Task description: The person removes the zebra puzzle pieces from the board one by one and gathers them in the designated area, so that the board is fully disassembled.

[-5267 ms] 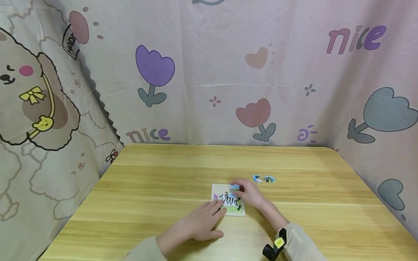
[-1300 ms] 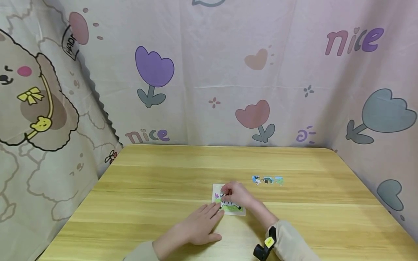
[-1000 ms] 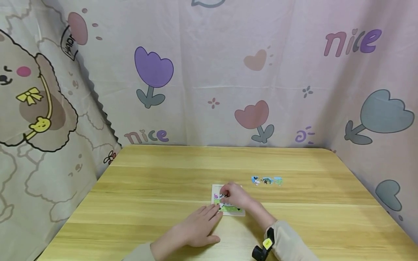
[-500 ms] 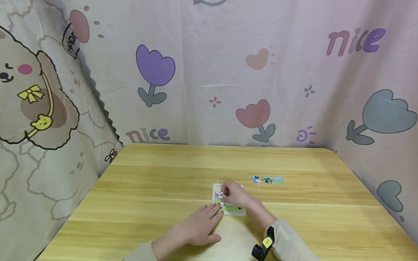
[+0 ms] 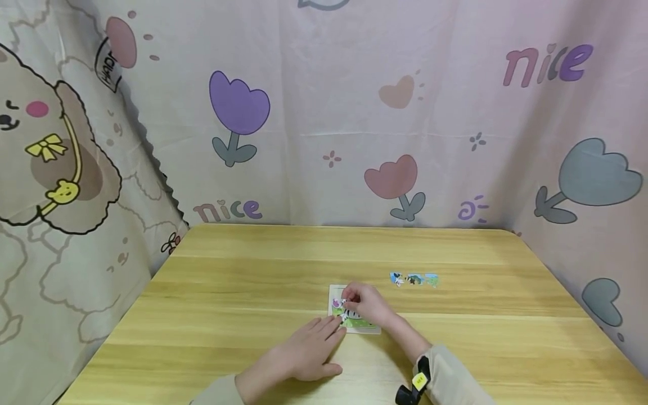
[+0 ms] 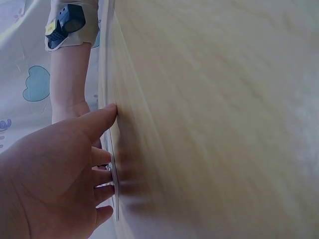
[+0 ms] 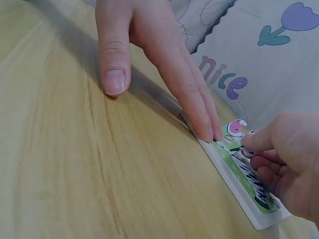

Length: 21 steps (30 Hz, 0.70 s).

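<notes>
A puzzle board [image 5: 374, 331] with a white border and a zebra picture lies on the table in front of the person. The left hand [image 5: 311, 351] rests flat with straight fingers, its fingertips pressing the board's lower left part. Over the board's upper part, the right hand [image 5: 369, 304] pinches a small puzzle piece [image 7: 245, 151] between thumb and index finger; the fingers hide most of it. In the right wrist view the zebra's pink muzzle [image 7: 236, 127] shows just beyond the thumb. The right hand also covers much of the board's upper right.
Behind and to the right of the board, three loose puzzle pieces [image 5: 415, 279] lie in a row on the wooden table [image 5: 253, 281]. Printed curtains [image 5: 314, 112] stand behind and at both sides. A wrist camera [image 5: 412, 388] is strapped on the right sleeve.
Since the oldest frame, a third piece has joined the row on the table and the right hand has shifted left over the board. In the last second both hands stay almost still.
</notes>
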Motion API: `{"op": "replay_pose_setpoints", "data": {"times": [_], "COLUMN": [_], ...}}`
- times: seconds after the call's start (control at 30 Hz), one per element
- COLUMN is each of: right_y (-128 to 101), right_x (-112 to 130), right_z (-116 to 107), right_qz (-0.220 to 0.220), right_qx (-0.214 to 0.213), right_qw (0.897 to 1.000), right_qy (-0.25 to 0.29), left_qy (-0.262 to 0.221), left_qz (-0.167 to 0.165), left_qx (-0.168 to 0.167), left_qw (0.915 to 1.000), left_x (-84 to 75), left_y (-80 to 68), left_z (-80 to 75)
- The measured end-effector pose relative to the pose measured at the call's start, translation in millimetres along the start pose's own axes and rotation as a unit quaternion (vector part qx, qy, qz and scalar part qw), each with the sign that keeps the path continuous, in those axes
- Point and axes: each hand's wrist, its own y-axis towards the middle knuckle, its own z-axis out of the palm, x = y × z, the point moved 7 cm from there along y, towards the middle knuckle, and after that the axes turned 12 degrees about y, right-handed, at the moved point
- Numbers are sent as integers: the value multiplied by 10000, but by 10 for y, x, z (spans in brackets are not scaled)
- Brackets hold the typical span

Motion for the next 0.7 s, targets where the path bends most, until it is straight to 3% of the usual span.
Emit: {"op": "replay_pose_setpoints", "data": {"times": [0.3,0.7], "right_y": [-18,-10], "right_x": [52,40], "right_z": [35,9], "right_qz": [-229,-5], "right_qx": [134,-24], "right_qw": [9994,9998], "right_qy": [-225,-173], "left_qy": [-67,-13], "left_qz": [-29,-23], "left_qx": [58,21], "left_qw": [10000,10000], "left_x": [-8,-2], "left_y": [-7,-4], "left_z": [30,27]}}
